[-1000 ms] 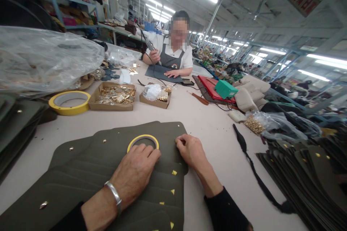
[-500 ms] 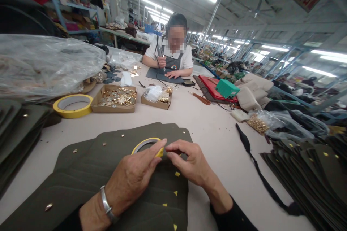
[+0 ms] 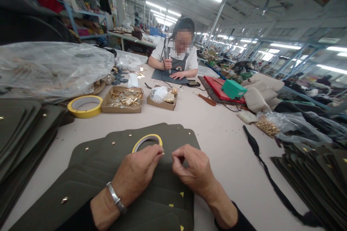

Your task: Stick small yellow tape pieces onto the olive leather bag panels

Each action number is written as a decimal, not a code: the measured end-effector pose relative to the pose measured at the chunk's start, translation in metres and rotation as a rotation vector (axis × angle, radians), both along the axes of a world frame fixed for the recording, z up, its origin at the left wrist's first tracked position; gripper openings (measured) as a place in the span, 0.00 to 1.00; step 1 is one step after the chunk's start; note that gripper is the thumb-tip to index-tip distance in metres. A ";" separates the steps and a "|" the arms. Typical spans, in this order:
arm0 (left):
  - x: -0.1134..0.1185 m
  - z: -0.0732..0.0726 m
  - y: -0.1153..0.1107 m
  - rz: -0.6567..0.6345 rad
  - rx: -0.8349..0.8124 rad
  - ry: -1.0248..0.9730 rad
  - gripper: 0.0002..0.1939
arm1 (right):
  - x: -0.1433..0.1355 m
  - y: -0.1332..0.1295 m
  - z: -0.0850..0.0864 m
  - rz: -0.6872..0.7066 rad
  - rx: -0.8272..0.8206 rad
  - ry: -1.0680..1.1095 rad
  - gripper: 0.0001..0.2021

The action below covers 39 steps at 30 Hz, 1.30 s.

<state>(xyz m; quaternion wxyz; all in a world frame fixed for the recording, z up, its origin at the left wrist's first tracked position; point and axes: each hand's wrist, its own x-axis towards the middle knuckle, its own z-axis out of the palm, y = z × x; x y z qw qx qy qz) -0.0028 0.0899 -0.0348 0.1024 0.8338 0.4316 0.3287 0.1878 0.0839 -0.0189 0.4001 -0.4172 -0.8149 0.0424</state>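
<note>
My left hand (image 3: 137,168), a silver bangle on its wrist, grips a roll of yellow tape (image 3: 149,136); its ring rises behind the fingers, which partly hide it. Thumb and forefinger meet at the tip, with a tiny pale bit showing there. Just to the right, my right hand (image 3: 195,169) is pinched, thumb against forefinger; whatever is between them is too small to make out. Both hands are above overlapping dark olive panels (image 3: 94,177) dotted with gold studs. Small yellow tape pieces (image 3: 181,194) stick along the panels' right edge.
Behind the panels are another yellow tape roll (image 3: 85,113), a box of gold hardware (image 3: 122,108) and a smaller box (image 3: 162,104). A co-worker (image 3: 176,57) holds a pen-like tool opposite. Olive stacks flank me left (image 3: 24,130) and right (image 3: 311,169), beside a black strap (image 3: 260,162).
My right thumb and forefinger have closed into a pinch and the gap between my hands has widened. My left fingers have curled in, baring more of the tape roll. The view has shifted slightly.
</note>
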 end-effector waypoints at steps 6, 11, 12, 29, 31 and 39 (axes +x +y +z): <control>-0.004 0.002 0.000 0.033 0.005 -0.065 0.14 | 0.002 0.001 0.006 0.059 -0.229 0.119 0.10; 0.000 -0.002 -0.002 -0.004 0.063 -0.013 0.15 | -0.003 0.001 0.001 0.141 -0.145 0.035 0.07; 0.001 -0.002 -0.003 -0.010 0.071 0.000 0.15 | -0.003 0.001 -0.001 0.149 -0.115 0.021 0.07; 0.002 0.006 -0.004 -0.129 0.044 -0.018 0.10 | -0.013 -0.006 -0.005 -0.049 -0.102 0.128 0.07; 0.004 0.010 -0.006 -0.128 0.115 -0.020 0.10 | -0.017 -0.008 -0.001 -0.102 -0.347 0.265 0.06; 0.004 0.010 -0.008 -0.103 0.257 0.010 0.06 | 0.042 0.016 0.008 -0.214 -1.029 0.680 0.13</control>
